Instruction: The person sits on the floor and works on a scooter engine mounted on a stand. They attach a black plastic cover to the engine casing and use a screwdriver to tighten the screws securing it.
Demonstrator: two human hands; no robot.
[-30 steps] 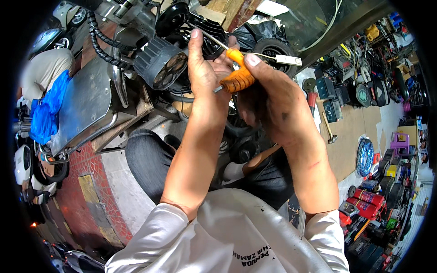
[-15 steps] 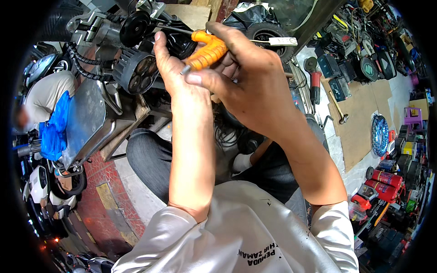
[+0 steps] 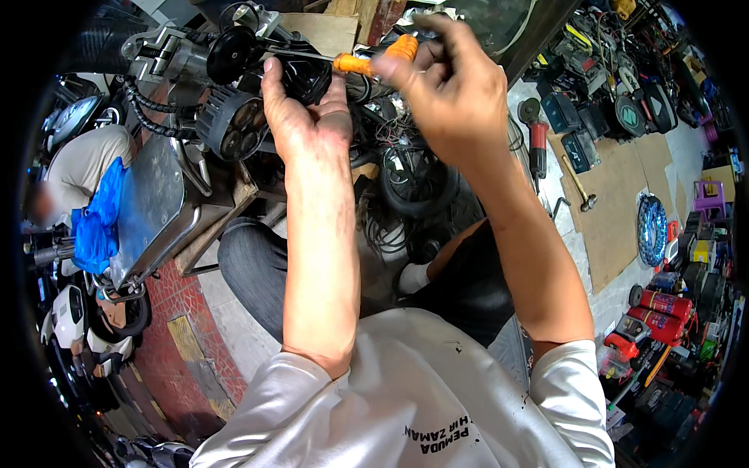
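My right hand (image 3: pixel 449 90) grips an orange-handled screwdriver (image 3: pixel 355 64), its fingers partly smeared by motion. The handle has a bent, T-like shape. A thin metal shaft runs left from it towards the black round disc (image 3: pixel 232 56) on the metal assembly. My left hand (image 3: pixel 308 129) is palm up below the shaft, with its thumb and fingers around a shiny black part (image 3: pixel 306 76). How firmly it holds that part is hard to see. Beside my left thumb is a finned round lamp (image 3: pixel 234 129) with several lenses.
A metal-topped stand (image 3: pixel 152 207) with a blue plastic bag (image 3: pixel 100 222) is at the left, near a bent-over person (image 3: pixel 86 168). A tyre (image 3: pixel 417 183) and loose cables lie beyond my knees. At the right are an angle grinder (image 3: pixel 538 144), a hammer (image 3: pixel 581 186) and cardboard (image 3: pixel 612 226).
My right hand has moved up and right, away from my left wrist. The screwdriver's handle has turned, and its crosspiece now points up and right. My left palm is now uncovered.
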